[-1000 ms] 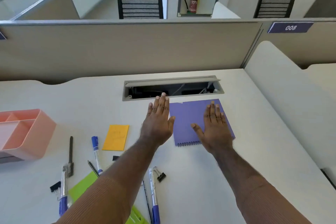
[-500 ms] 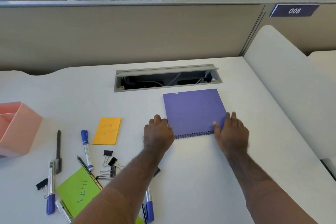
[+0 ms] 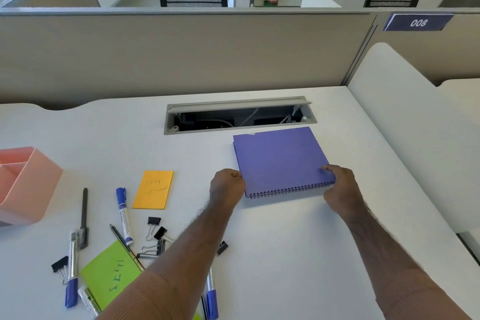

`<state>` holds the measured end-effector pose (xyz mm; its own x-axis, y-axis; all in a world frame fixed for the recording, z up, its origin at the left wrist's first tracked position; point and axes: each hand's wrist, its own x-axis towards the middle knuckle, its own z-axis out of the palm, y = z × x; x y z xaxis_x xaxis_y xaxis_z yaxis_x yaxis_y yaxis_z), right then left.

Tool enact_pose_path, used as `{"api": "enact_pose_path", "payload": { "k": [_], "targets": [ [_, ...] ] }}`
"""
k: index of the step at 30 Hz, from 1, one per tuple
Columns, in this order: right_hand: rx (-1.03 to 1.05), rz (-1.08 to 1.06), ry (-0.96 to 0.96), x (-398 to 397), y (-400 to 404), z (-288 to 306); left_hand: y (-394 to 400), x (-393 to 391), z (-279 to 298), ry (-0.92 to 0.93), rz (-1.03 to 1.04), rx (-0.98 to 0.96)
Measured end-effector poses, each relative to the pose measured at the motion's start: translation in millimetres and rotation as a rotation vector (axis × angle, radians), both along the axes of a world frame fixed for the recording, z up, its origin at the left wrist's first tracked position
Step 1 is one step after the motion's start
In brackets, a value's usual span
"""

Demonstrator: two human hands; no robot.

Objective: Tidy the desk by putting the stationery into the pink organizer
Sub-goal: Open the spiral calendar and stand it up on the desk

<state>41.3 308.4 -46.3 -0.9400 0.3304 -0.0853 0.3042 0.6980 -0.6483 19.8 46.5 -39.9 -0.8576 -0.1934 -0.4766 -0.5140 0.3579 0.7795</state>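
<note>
- Mid-desk, w/ spiral edge toward me: purple notebook (image 3: 281, 161).
- L hand (image 3: 227, 184) curled, pinching its left edge.
- R hand (image 3: 341, 184) pinching right corner, thumb on cover.
- Pink organizer (image 3: 28, 187) far left, well apart.

Office: cubicle partition (image 3: 181, 54), numbered desk (image 3: 285, 254).

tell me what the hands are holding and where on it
Both hold the purple spiral notebook by its spiral-bound near corners: left hand at the left one, right hand at the right one.
</note>
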Motion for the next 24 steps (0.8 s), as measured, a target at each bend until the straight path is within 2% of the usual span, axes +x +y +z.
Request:
{"api": "enact_pose_path", "payload": {
  "k": [3, 6, 13, 16, 19, 21, 24],
  "targets": [
    [-0.015, 0.039, 0.073, 3, 7, 3, -2, -2, 10, -0.062, 0.093, 0.224],
    [-0.021, 0.072, 0.132, 3, 15, 4, -4, -4, 19, -0.085, 0.139, 0.367],
    [-0.002, 0.096, 0.312, -3, 24, 25, -13, -12, 21, -0.036, 0.217, 0.474],
    [0.034, 0.132, 0.359, -11, 28, 42, -18, -18, 19, 0.068, 0.11, 0.353],
    [0.073, 0.152, 0.355, -24, 35, 63, -22, -26, 19, 0.264, -0.017, 0.085],
    [0.072, 0.177, 0.293, -34, 41, 80, -24, -34, 24, 0.352, -0.088, -0.1],
    [0.0, 0.227, 0.133, -49, 47, 103, -20, -49, 27, 0.364, -0.179, -0.188]
  ]
}}
